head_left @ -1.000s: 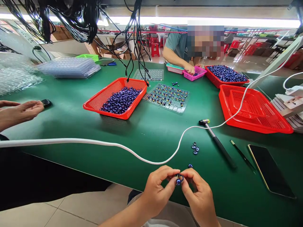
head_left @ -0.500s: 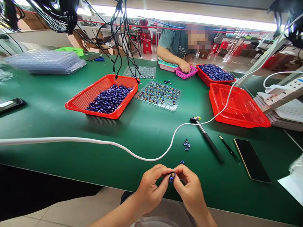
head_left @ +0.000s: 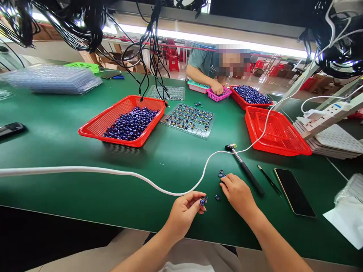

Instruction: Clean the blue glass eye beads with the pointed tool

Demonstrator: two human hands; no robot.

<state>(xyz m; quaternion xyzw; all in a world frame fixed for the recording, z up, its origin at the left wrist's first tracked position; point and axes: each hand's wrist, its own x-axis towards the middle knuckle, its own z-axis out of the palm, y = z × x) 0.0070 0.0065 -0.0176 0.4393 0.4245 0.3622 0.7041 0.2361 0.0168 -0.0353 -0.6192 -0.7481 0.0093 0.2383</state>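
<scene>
My left hand (head_left: 184,211) is closed, pinching a small glossy dark-blue part (head_left: 202,202) between thumb and fingertips above the table's near edge. The part looks rounded, with a thin dark piece sticking out; its exact kind I cannot make out. To the right, my right hand (head_left: 239,194) reaches over the table with bent fingers together. Its fingertips are closed on a small blue piece at the edge of a little cluster of glossy blue pieces (head_left: 221,173); the fingers partly cover it. Between my hands a single blue piece (head_left: 217,197) lies on the green table (head_left: 127,200).
A white cable (head_left: 159,187) crosses the table. On the right lie a hammer (head_left: 249,175), tweezers (head_left: 269,175) and a phone (head_left: 293,192). A red basket (head_left: 93,126) holds many blue parts, beside a clear tray (head_left: 208,132). Across the table, a person's hand (head_left: 217,88) is in a pink basket (head_left: 218,97).
My right hand has left the part both hands held and moved up and right to the loose pieces. My left hand keeps the part. The view has tilted slightly.
</scene>
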